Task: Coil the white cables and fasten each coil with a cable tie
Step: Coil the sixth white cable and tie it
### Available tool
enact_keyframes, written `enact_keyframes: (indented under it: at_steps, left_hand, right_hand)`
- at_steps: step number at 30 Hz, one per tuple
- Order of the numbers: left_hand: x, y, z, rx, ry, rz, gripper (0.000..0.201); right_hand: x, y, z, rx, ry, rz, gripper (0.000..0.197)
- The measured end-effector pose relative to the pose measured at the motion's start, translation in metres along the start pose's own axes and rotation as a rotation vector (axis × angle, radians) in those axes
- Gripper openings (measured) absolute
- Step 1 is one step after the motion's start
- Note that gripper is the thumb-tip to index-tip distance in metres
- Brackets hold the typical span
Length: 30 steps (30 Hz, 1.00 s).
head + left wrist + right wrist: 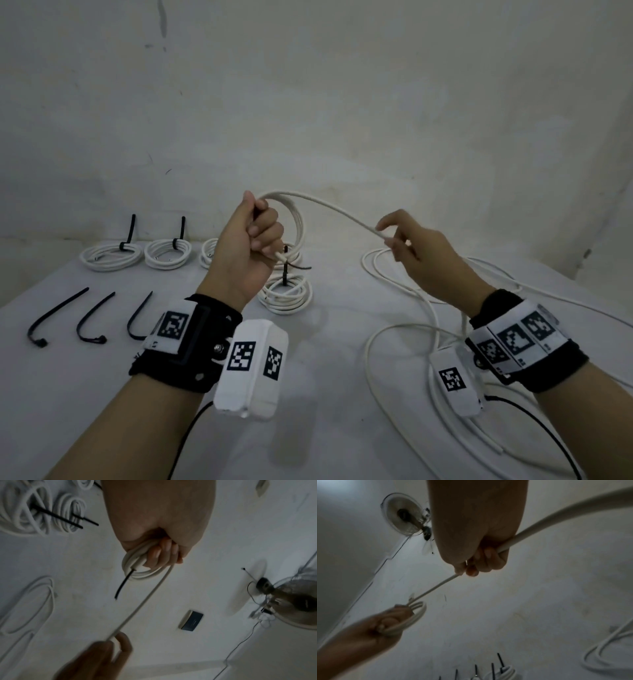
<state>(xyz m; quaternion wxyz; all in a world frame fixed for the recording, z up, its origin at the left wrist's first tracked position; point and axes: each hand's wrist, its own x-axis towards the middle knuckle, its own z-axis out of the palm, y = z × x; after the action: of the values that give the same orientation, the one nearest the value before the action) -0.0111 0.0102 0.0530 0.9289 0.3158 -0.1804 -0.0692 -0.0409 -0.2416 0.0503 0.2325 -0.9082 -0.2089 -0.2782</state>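
My left hand [255, 236] is raised above the table and grips a small coil of white cable [297, 222], seen close in the left wrist view as the coil [137, 566] with a black wire end sticking out of it. From the coil the white cable [342, 209] runs right to my right hand [397, 236], which pinches the cable [436, 586] between thumb and fingers. The rest of the cable lies in loose loops [404, 342] on the table at the right. Three black cable ties [92, 317] lie loose at the left.
Several finished coils with black ties [113, 255] lie in a row at the back of the white table [325, 428], another coil [286, 294] nearer the middle. A grey wall stands behind. Wrist cameras and black leads hang below both wrists.
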Motion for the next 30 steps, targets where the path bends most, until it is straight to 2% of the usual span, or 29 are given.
enact_keyframes:
  at_steps: [3, 5, 7, 10, 13, 15, 18, 22, 26, 30]
  left_hand:
    - [0.002, 0.004, 0.003, -0.092, -0.025, 0.049, 0.037]
    - [0.003, 0.002, 0.004, -0.074, -0.037, 0.061, 0.038]
    - [0.004, -0.005, 0.006, 0.028, -0.038, 0.079, 0.038]
    - [0.004, -0.021, 0.006, 0.308, -0.045, 0.144, 0.037]
    - [0.001, -0.032, 0.007, 0.586, -0.116, 0.147, 0.034]
    - [-0.006, -0.035, 0.009, 0.72, -0.159, 0.101, 0.031]
    - [-0.014, -0.035, 0.012, 0.769, -0.182, 0.02, 0.029]
    - [-0.016, -0.032, 0.014, 0.657, -0.26, -0.093, 0.035]
    - [-0.018, -0.029, 0.019, 0.51, -0.228, -0.198, 0.042]
    - [-0.017, -0.031, 0.023, 0.484, -0.192, -0.155, 0.038]
  right_hand:
    - [-0.007, 0.003, 0.007, -0.187, -0.23, -0.092, 0.046]
    - [-0.009, -0.003, 0.01, -0.304, -0.295, -0.186, 0.055]
    - [-0.01, -0.015, 0.013, -0.366, -0.283, -0.32, 0.051]
    - [-0.01, -0.043, 0.014, -0.347, -0.24, -0.5, 0.031]
    - [-0.005, -0.067, 0.011, -0.199, -0.184, -0.56, 0.022]
    - [0.001, -0.073, 0.005, -0.106, -0.114, -0.537, 0.02]
    - [0.011, -0.07, -0.004, -0.042, -0.038, -0.44, 0.017]
    - [0.022, -0.061, -0.005, 0.07, 0.054, -0.299, 0.012]
    - [0.029, -0.048, 0.004, 0.205, 0.108, -0.184, 0.012]
    - [0.031, -0.044, 0.015, 0.257, 0.127, -0.09, 0.019]
